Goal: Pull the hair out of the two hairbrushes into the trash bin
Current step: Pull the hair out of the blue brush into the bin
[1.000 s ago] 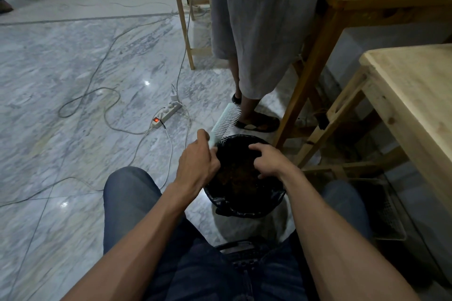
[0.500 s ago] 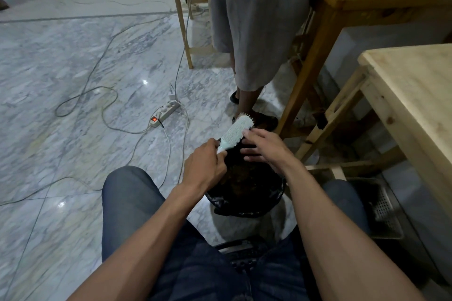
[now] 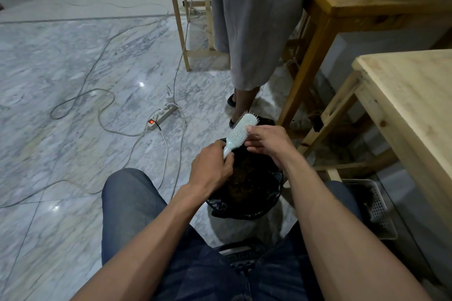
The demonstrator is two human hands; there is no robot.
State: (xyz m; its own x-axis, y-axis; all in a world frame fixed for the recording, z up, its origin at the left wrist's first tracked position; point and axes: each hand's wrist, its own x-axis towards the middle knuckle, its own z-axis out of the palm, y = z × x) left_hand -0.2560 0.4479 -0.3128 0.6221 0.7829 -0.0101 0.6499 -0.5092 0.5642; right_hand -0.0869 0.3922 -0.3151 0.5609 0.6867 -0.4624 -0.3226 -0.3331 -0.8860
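Note:
A pale mint hairbrush (image 3: 241, 131) is held over the black-lined trash bin (image 3: 247, 205), which stands on the floor between my knees. My left hand (image 3: 211, 166) is shut on the brush's handle, with the bristled head pointing up and away. My right hand (image 3: 267, 142) rests its fingertips on the bristles of the head, fingers spread. I cannot tell whether any hair is pinched in them. Brownish hair lies inside the bin. Only one brush is in view.
A person in a grey garment (image 3: 254, 32) stands just beyond the bin. Wooden tables (image 3: 411, 105) and their legs crowd the right side, with a grey plastic basket (image 3: 376, 205) beneath. A power strip (image 3: 162, 116) and cables lie on the marble floor at left.
My right hand rose from inside the bin to the brush head. My left hand turned the brush so its bristles face the right hand.

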